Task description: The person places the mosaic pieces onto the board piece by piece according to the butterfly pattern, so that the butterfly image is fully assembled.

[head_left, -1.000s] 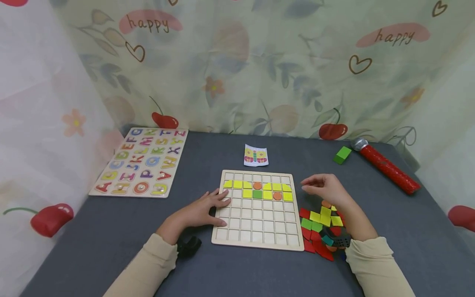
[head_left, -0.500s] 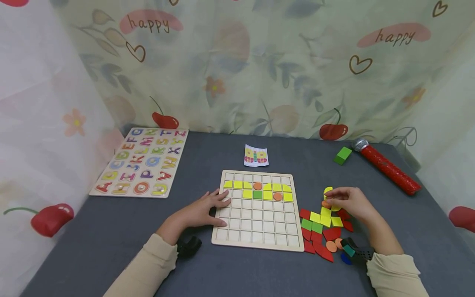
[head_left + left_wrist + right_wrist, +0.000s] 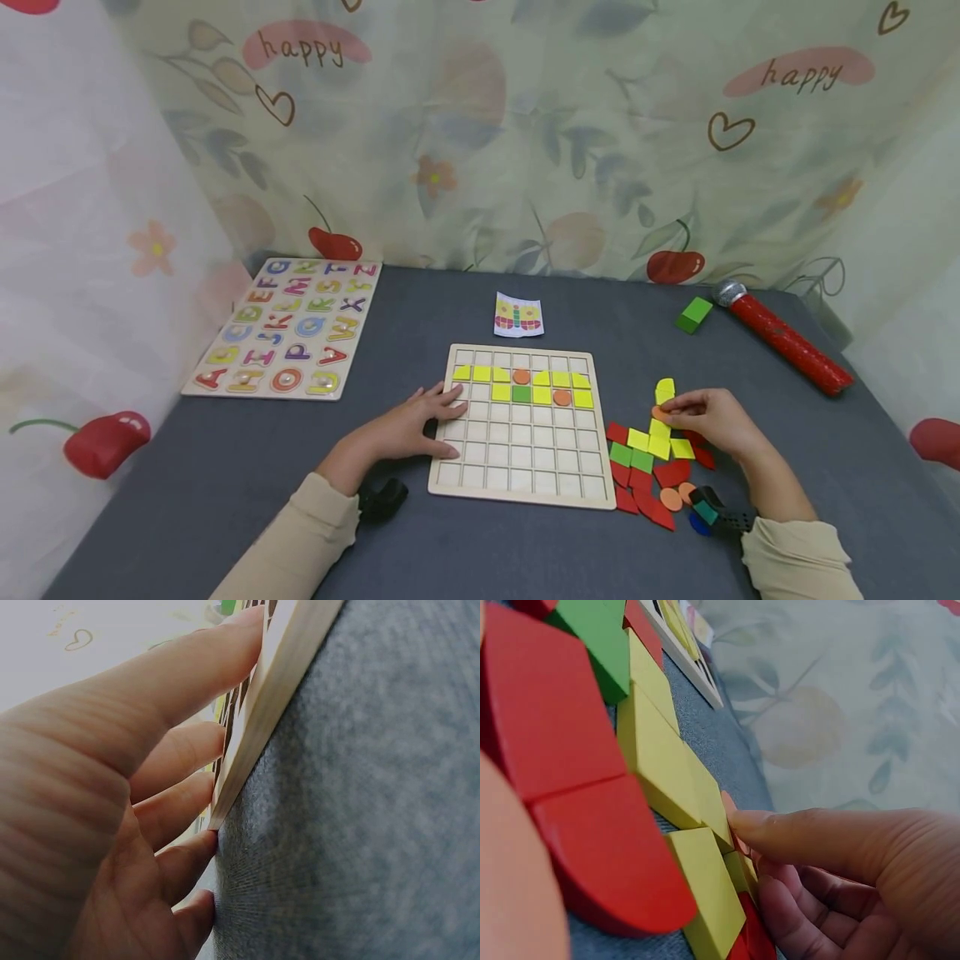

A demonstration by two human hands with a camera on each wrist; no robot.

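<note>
Creased beige sleeves [image 3: 300,533], black wrist-worn devices [image 3: 384,500], one teal-patched

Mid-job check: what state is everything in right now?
Grid board: partly filled, far row bare
Left hand: resting on the grid board's edge
Right hand: pinching an orange disc
Loose pieces: spread beside the grid board
Card: picture side up
Letter board: letters set in
Green block: apart from the microphone
Microphone: lying down; on or off, cannot tell

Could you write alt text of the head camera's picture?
A person's right hand pinches an orange disc among loose pieces, while the left hand rests on the edge of a wooden grid board partly filled with yellow, green and orange tiles. A patterned card lies beyond it, an alphabet board to the left, a red microphone to the right.
</note>
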